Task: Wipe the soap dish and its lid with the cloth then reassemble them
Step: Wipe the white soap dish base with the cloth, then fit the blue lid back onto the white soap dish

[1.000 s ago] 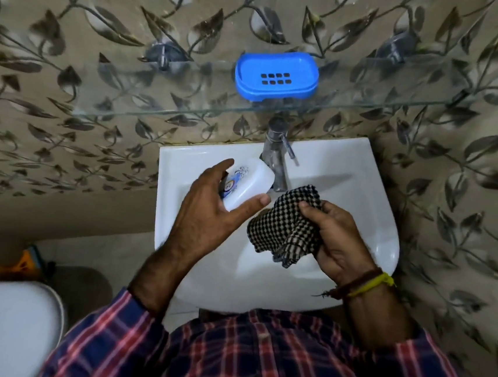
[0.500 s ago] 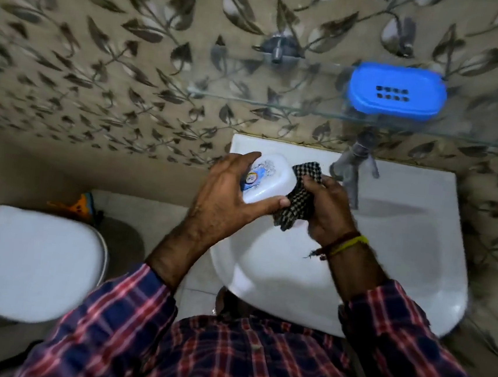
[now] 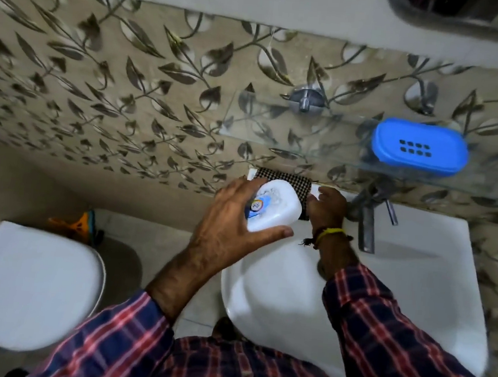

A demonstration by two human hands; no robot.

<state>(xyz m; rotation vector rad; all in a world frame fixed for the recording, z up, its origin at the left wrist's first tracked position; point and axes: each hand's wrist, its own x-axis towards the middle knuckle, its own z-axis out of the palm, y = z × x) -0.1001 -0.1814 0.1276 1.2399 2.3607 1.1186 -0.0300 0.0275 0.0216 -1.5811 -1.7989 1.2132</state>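
My left hand [image 3: 232, 220] grips the white soap dish lid [image 3: 276, 207], which bears a blue sticker, over the sink's back left corner. Behind the lid, the black-and-white checked cloth [image 3: 291, 178] lies spread on the sink's back ledge, partly hidden by the lid. My right hand [image 3: 328, 208] has its fingers on the cloth's right edge. The blue soap dish [image 3: 419, 147], with drain slots in its middle, sits on the glass shelf [image 3: 266, 120] up at the right, apart from both hands.
A white sink [image 3: 414, 295] fills the lower right, with a metal tap [image 3: 366, 224] just right of my right hand. A white toilet lid [image 3: 25, 285] is at the lower left, an orange object [image 3: 76, 226] behind it. Leaf-patterned tiles cover the wall.
The cloth has gone from bunched in my right hand over the basin to lying flat on the sink's back ledge. Both hands moved toward the wall. The view swung left.
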